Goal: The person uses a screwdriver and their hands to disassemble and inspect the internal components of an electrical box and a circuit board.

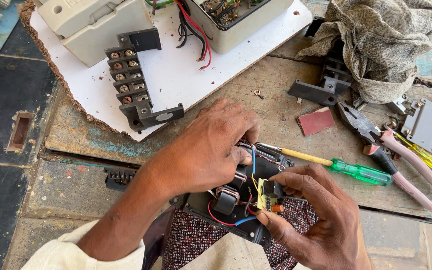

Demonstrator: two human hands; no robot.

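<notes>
Head view: black wired unit [236, 210] w/ red/blue leads, left hand [211, 150] gripping it, right hand [316, 215] pinching its yellow board [264, 196].

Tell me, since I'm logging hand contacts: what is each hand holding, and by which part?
The right hand pinches a small yellow circuit board by its edges. The left hand presses on the black plastic wired unit; its grip is hidden.
</notes>
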